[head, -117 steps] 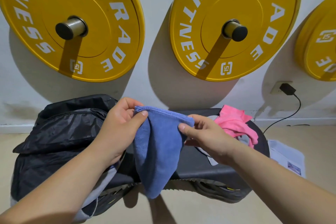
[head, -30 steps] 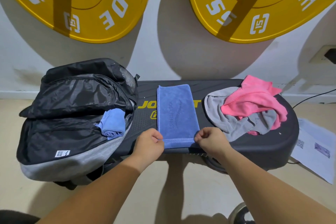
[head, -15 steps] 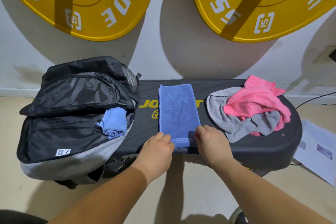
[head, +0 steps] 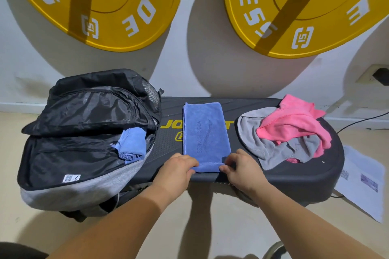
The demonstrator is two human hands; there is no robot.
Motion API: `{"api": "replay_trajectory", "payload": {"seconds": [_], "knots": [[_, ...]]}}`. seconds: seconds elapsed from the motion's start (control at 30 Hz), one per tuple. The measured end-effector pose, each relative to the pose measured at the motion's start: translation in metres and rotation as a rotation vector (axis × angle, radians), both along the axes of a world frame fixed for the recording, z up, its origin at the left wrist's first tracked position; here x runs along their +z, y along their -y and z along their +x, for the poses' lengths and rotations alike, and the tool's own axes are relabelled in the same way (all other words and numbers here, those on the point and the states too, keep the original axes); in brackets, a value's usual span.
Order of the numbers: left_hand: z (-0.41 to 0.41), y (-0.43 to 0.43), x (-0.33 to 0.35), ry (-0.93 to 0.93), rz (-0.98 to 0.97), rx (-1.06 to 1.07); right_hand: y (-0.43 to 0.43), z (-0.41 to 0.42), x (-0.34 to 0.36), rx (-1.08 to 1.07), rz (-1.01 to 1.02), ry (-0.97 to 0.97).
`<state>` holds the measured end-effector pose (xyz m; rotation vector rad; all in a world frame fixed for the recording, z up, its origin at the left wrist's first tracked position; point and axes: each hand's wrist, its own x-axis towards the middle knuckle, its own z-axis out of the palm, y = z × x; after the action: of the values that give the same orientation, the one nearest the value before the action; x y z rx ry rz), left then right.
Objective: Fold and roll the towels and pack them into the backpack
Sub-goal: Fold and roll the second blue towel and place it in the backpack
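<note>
Centre frame: blue towel (head: 205,132) folded flat on bench (head: 294,176). Left hand (head: 179,167) and right hand (head: 240,166) fingers clamped on near edge, apparently starting roll; backpack (head: 84,143) open left.

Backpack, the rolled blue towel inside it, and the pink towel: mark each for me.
backpack (head: 69,193), head view, on its grey lower panel.
rolled blue towel (head: 131,145), head view, on the middle of the roll.
pink towel (head: 292,124), head view, on its crumpled centre.
</note>
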<state>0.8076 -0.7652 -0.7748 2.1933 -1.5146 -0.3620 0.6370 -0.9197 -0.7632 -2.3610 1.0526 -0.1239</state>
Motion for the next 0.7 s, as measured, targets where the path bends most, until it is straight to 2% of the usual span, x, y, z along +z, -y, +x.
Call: {"api": "replay_trajectory", "payload": {"seconds": [0.13, 0.27, 0.3, 0.33, 0.4, 0.47, 0.6, 0.7], "knots": [[0.0, -0.003, 0.003, -0.112, 0.03, 0.081, 0.004, 0.005, 0.007, -0.088, 0.223, -0.122], [-0.003, 0.004, 0.014, -0.337, 0.027, 0.356, -0.001, 0.014, 0.01, -0.213, 0.317, -0.103], [-0.003, 0.006, 0.015, -0.38, 0.027, 0.415, -0.003, 0.015, 0.011, -0.211, 0.25, -0.097], [-0.003, 0.009, 0.015, -0.41, 0.03, 0.464, -0.005, 0.017, 0.01, -0.162, 0.086, -0.105], [-0.001, 0.014, 0.016, -0.445, 0.017, 0.541, -0.008, 0.018, 0.001, 0.038, -0.379, -0.064], [0.004, 0.019, 0.014, -0.464, -0.009, 0.578, -0.014, 0.017, -0.006, 0.228, -0.623, -0.045], [0.009, 0.023, 0.012, -0.386, 0.042, 0.551, -0.019, -0.001, -0.019, 0.32, -0.596, 0.038], [0.011, 0.022, 0.007, -0.256, 0.023, 0.453, -0.01, -0.003, -0.022, 0.232, -0.501, 0.022]]}}
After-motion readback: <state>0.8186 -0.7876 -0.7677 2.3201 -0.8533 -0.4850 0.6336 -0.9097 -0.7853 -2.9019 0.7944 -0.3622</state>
